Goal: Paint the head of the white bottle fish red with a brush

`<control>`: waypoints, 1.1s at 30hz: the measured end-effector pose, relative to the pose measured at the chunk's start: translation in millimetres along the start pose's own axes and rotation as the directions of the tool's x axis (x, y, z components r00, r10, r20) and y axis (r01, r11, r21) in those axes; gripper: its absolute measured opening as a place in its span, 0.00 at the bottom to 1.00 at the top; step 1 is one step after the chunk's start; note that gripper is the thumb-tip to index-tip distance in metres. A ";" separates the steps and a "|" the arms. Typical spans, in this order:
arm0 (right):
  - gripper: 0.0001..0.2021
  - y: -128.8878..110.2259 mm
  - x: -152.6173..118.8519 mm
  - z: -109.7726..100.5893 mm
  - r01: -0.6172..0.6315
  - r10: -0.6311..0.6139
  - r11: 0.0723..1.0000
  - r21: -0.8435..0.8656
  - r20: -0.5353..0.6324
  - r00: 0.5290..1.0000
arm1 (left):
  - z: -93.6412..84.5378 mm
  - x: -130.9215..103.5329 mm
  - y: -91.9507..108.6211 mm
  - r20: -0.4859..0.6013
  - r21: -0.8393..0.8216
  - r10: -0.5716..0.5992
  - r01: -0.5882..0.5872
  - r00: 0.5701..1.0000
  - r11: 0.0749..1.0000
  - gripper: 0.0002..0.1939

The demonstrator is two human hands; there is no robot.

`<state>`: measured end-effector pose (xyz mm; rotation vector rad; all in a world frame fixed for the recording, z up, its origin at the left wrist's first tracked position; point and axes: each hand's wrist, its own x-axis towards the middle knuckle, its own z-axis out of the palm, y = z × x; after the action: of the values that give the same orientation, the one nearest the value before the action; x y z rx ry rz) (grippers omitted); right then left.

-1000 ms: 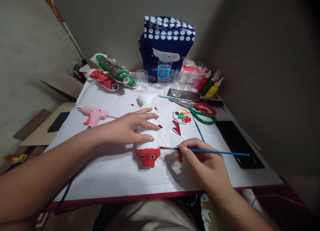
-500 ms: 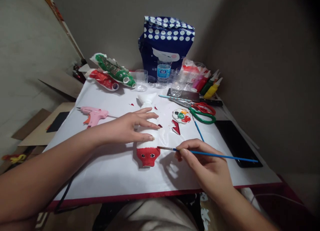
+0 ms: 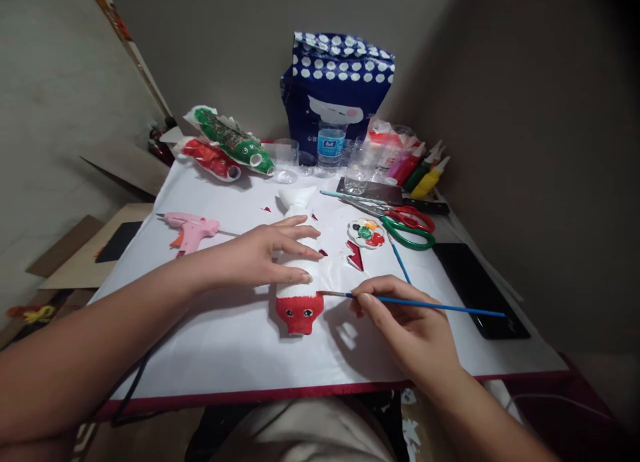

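A fish-shaped figure (image 3: 300,310) with a painted red head, two eyes and a white body lies on the table, its head towards me and its white tail at the far end. Across the white body rests my left hand (image 3: 273,252), fingers spread and thumb stretched out, covering much of it. My right hand (image 3: 405,322) pinches a thin blue paintbrush (image 3: 440,305) between thumb and fingers. The brush's tip touches, or nearly touches, the right edge of the red head where it meets the white. A flower-shaped paint palette (image 3: 367,233) with several colours lies beyond the right hand.
Left lies a pink glue gun (image 3: 193,230). Green (image 3: 233,139) and red (image 3: 213,161) fish figures lie at the back left. A blue bag (image 3: 337,82), a water bottle (image 3: 331,145) and paint bottles (image 3: 420,172) stand behind. Scissors (image 3: 407,225) and a black phone (image 3: 477,285) are right.
The view has shifted slightly, so everything appears a little further right. The brush's back end has swung slightly up and left. Its tip stays by the red head's edge; my left hand rests as before.
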<state>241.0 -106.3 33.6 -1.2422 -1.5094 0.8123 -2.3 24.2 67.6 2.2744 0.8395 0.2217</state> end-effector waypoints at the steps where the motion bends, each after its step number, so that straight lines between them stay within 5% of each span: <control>1: 0.06 -0.1 -0.1 -0.2 0.011 -0.011 1.000 -0.003 -0.003 1.000 | 0.4 -0.4 0.1 0.000 0.002 0.005 -0.005 1.000 1.000 0.22; 8: 0.06 0.5 -0.1 -0.6 0.029 -0.029 0.999 -0.018 -0.008 1.000 | 2.9 -3.7 0.5 -0.011 0.041 0.039 -0.039 0.999 0.998 0.20; 24: 0.06 -4.3 2.7 0.3 0.032 -0.032 0.999 -0.006 0.015 0.999 | -8.3 -5.7 -2.1 0.155 0.103 0.059 -0.076 0.986 0.992 0.25; 33: 0.06 -5.1 3.1 -0.1 0.054 -0.053 0.997 -0.046 0.019 0.998 | -8.7 -5.1 -4.5 0.137 0.039 0.065 -0.071 0.988 0.997 0.22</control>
<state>239.6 -104.7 39.1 -1.2261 -1.5774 0.7588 -11.8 28.4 71.4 2.3322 0.7038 0.0783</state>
